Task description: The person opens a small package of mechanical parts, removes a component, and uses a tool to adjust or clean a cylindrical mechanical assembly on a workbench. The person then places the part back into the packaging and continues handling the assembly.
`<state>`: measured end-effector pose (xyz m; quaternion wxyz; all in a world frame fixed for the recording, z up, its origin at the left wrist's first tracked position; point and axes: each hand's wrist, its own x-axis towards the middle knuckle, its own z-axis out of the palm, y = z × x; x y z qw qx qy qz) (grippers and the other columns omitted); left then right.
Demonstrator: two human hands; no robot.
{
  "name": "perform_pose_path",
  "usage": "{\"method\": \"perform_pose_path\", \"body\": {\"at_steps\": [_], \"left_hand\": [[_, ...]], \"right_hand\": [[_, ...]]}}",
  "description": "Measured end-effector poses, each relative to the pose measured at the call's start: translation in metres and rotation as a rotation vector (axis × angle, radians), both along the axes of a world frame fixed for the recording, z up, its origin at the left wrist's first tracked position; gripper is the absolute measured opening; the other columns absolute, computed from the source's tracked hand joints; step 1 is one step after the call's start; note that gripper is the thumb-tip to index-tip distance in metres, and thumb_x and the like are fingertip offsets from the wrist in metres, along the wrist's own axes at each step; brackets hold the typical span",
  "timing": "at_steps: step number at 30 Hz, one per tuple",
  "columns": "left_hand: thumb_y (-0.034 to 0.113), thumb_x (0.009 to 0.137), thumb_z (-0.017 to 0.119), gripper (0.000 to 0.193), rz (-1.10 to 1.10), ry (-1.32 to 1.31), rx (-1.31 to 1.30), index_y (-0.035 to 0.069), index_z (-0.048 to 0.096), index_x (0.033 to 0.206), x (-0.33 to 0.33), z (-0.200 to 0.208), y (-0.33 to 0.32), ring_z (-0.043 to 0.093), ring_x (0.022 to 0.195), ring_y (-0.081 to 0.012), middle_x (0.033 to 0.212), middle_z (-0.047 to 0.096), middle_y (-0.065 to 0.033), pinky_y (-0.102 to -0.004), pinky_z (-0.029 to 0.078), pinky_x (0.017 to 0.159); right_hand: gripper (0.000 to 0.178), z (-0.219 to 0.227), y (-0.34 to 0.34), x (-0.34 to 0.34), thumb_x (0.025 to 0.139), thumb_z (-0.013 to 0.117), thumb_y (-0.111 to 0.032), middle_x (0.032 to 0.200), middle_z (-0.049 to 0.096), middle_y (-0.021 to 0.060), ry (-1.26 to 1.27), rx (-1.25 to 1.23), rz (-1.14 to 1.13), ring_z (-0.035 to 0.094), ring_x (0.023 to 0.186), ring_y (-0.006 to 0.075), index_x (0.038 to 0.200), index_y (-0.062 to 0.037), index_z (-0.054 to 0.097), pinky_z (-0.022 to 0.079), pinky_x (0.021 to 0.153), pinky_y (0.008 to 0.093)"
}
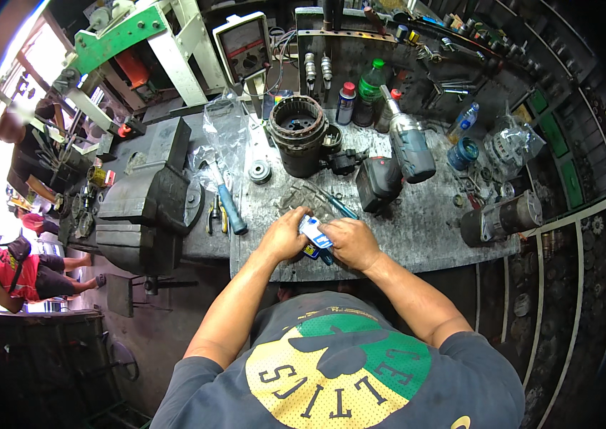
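Note:
A small blue-and-white box (315, 232) is held between my two hands above the front edge of the workbench. My left hand (285, 237) closes on its left side, and my right hand (351, 243) grips its right side with curled fingers. Just below the box shows a blue and yellow item (311, 250), partly hidden, whose kind I cannot make out. Beyond my hands lies a crumpled dark cloth or plastic piece (304, 199) with a teal-handled tool (344, 206) beside it. A cylindrical motor housing (296, 146) stands upright farther back.
Left of my hands lie a blue-handled hammer (231, 209) and pliers (214, 217), beside a large bench vise (138, 204). A cordless impact wrench (414, 151) stands to the right, near a cylindrical motor (507, 218). Bottles (371, 89) line the back. People (21, 275) are at far left.

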<state>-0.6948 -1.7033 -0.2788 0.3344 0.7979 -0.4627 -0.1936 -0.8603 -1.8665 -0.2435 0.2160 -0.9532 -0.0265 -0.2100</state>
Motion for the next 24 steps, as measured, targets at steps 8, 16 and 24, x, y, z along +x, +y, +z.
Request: {"method": "perform_pose_path", "body": {"at_steps": [8,16,24], "left_hand": [[0.013,0.087,0.091,0.066,-0.093,0.562,-0.181,0.008,0.061,0.146,0.010,-0.003,0.018,0.067,0.121,-0.0186,0.133,0.070,-0.0090,-0.0386,0.054,0.108],[0.022,0.088,0.089,0.055,0.150,0.242,-0.087,0.007,0.066,0.135,0.008,-0.010,0.005,0.077,0.108,-0.0356,0.115,0.079,-0.0191,-0.0445,0.060,0.097],[0.010,0.093,0.081,0.050,0.301,0.141,-0.112,0.009,0.064,0.140,0.002,-0.045,-0.006,0.074,0.122,-0.0402,0.129,0.076,-0.0219,-0.0455,0.057,0.104]], "right_hand": [[0.027,0.005,-0.026,0.010,0.089,0.071,-0.013,0.106,0.080,0.0105,-0.055,0.014,0.057,0.078,0.095,0.0329,0.115,-0.0079,0.077,0.062,0.084,0.0443],[0.031,-0.005,-0.026,0.035,0.086,0.070,-0.011,0.107,0.081,0.0114,-0.003,-0.002,0.025,0.078,0.096,0.0328,0.115,-0.0122,0.081,0.062,0.086,0.0463],[0.033,-0.011,-0.010,0.028,0.084,0.069,-0.006,0.112,0.082,0.0112,0.076,-0.057,0.064,0.078,0.104,0.0324,0.114,-0.0106,0.081,0.060,0.092,0.0467]]}}
